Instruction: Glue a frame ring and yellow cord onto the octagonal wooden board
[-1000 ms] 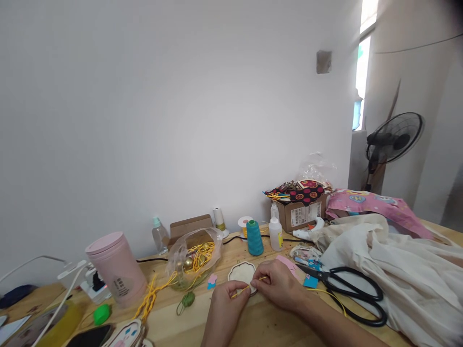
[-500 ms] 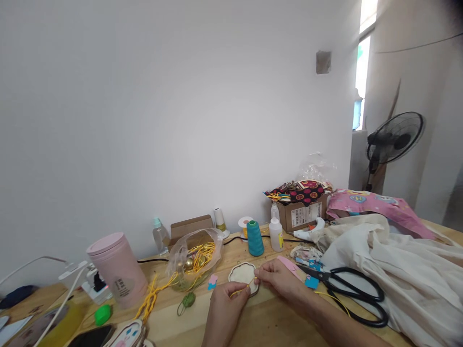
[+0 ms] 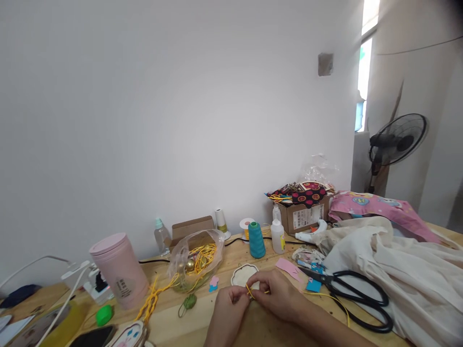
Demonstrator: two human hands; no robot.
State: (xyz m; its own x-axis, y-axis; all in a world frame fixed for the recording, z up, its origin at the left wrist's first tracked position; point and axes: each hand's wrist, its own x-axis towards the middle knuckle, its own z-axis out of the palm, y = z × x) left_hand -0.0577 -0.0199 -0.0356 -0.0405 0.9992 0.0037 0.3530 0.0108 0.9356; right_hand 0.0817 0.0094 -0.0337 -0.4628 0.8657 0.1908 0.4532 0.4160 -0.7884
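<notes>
Between my two hands a yellow cord [image 3: 249, 291] is pinched, crossing itself in a small loop. My left hand [image 3: 231, 308] has its thumb and forefinger closed on one part of it. Just to the right, my right hand [image 3: 273, 291] is closed on the other part, fingertips almost touching the left ones. A yellow tail trails from under my right arm towards black-handled scissors [image 3: 340, 282]. Right behind the fingers lies a cream, scallop-edged piece with a dark rim [image 3: 243, 274], partly covered by my right hand.
A teal thread cone [image 3: 256, 241] and a glue bottle [image 3: 278, 236] stand behind the hands. To the left are a plastic bag of yellow cords [image 3: 202, 255], a green yarn bundle [image 3: 191, 301] and a pink canister [image 3: 119, 274]. White cloth [image 3: 383, 260] heaps at right.
My hands have come together, the right one moving left and down to the left fingertips. The yellow cord, earlier stretched between them, now crosses in a loop. The view has shifted slightly.
</notes>
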